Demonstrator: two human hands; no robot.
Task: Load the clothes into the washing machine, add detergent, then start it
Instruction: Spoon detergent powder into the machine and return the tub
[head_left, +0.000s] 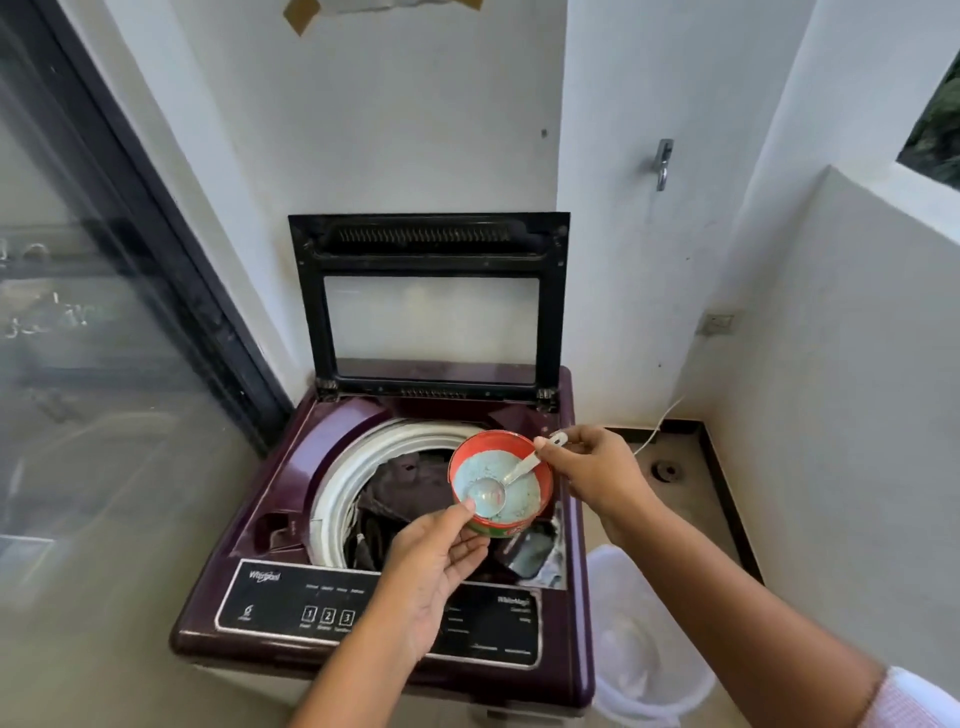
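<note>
The loading looks done: dark clothes lie heaped inside the drum of the washing machine, whose lid stands upright along the back edge. The detergent step is in hand but not finished. The left hand cups a red tub from below, thumb on the near rim, and holds it in the air over the right side of the drum opening. The right hand pinches the handle end of a pale scoop, whose bowl sits in the blue-white powder inside the tub. No powder shows on the clothes, so I judge none has been tipped in yet. A recess near the machine's front right corner may be the dispenser, though I cannot be sure. Left to do: lift a scoopful, pour it, put the tub aside, drop the lid, and press the buttons on the control panel along the front edge.
</note>
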